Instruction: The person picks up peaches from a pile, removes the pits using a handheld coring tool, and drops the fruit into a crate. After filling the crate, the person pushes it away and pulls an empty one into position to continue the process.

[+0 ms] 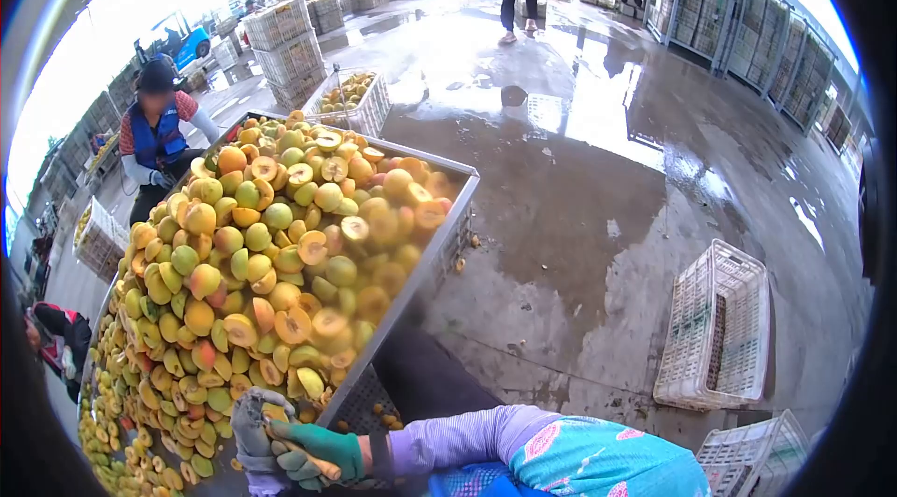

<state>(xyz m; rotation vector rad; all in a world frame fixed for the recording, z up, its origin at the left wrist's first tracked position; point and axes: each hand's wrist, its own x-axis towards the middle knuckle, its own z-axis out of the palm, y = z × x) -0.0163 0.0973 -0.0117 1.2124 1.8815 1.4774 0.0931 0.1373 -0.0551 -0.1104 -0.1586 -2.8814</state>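
Halved peaches (pixel 241 329), yellow and orange with some pits showing, are heaped high on a metal-edged table (pixel 411 282). At the heap's near edge, my left hand (pixel 249 432) in a grey glove is closed around a small yellowish-brown piece that looks like peach (pixel 275 412), mostly hidden by the fingers. My right hand (pixel 327 446), in a green glove with grey fingers, presses close against it. Its fingers are wrapped round a tool with a light wooden handle (pixel 322 467); the working end is hidden between the hands.
A white plastic crate (pixel 715 329) lies on the wet floor to the right, with another crate (pixel 757 455) nearer me. A crate of peaches (pixel 350 100) stands behind the table. Across the heap, a co-worker (pixel 159 133) works at the table's left side. Stacked crates (pixel 285 53) stand farther back.
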